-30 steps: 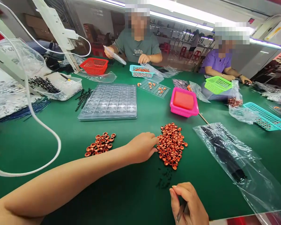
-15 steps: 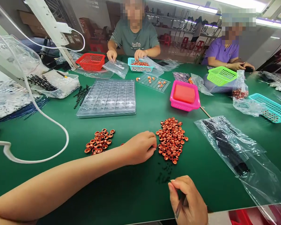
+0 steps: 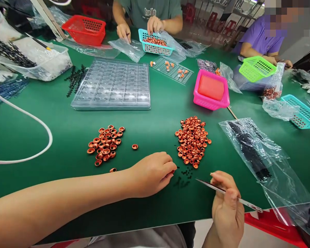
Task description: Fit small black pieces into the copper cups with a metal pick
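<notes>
My left hand (image 3: 153, 174) is closed, its thumb and fingers pinching a small copper-coloured cup-shaped piece that is mostly hidden. In my right hand (image 3: 228, 206) is a pair of metal tweezers (image 3: 244, 202), tips pointing left. Between the two hands lie tiny black bits (image 3: 186, 173) on the green table (image 3: 160, 127). Just beyond them is a large heap of copper-coloured cups (image 3: 193, 139). A smaller group of the same cups (image 3: 105, 143) lies to the left, past my left forearm. One loose cup (image 3: 135, 146) sits between the groups, and another (image 3: 113, 170) by my forearm.
A clear compartment tray (image 3: 113, 86) lies ahead. A pink basket (image 3: 211, 104) with a red block stands right of it. A plastic bag (image 3: 276, 155) of black strands lies at right, a white cable (image 3: 28, 113) at left. Two people work across the table, near a blue basket (image 3: 157, 50).
My left hand has drawn back slightly from the large heap, with a cup in its fingers. My right hand has moved right and turned the tweezers towards the black bits. The view has tilted down.
</notes>
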{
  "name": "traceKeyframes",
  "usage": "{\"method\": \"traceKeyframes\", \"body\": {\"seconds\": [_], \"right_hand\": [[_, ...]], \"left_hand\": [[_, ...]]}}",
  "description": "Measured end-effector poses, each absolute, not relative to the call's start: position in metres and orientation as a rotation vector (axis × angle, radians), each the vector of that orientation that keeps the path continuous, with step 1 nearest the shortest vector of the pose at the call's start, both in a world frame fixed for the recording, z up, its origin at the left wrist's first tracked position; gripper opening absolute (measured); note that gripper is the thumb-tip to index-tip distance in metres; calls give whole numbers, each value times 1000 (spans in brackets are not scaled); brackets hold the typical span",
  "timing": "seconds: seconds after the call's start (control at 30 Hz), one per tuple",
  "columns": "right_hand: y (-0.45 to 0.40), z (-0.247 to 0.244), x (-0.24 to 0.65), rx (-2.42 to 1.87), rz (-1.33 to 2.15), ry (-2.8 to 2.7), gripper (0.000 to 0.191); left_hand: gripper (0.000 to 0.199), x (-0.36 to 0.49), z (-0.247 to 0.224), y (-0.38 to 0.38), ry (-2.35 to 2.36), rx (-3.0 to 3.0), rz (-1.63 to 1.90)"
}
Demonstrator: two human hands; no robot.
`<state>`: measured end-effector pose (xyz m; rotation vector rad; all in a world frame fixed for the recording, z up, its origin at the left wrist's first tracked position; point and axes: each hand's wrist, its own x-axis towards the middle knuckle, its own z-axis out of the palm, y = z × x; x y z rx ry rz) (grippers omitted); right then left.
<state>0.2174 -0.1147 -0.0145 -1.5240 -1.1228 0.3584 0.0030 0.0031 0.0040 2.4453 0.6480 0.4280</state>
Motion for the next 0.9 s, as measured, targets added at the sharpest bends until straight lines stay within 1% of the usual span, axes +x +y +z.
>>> {"method": "traceKeyframes", "body": {"seconds": [0.07,0.13,0.2,0.33,0.47,0.6,0.67,0.8,0.9], "right_hand": [[-117,-12,224,-1570,392,-1129,40],[-121,-7,232,-1560,497,-1175,36],[-123,0,239,-1647,566,-1246,31],[-123,9,249,-1744,547,-1307,27],[-117,3,244,-1641,495,-1250,25],[-113,-6,232,-1592,510,-1142,18],[-114,-8,228,-1623,522,-1059,19],[-115,-9,226,-1683,536,-922,28],[-115,-9,226,-1673,551,-897,26]], "left_hand": [[17,2,4,4,640,2458,423],[17,1,5,5,658,2472,402],[17,1,7,5,677,2474,367],[17,0,11,5,701,2454,301],[16,-1,13,6,704,2434,279],[17,-3,14,10,686,2410,257],[17,-5,15,12,665,2380,238],[11,-4,14,16,661,2356,234],[11,-3,12,15,662,2362,268]]}}
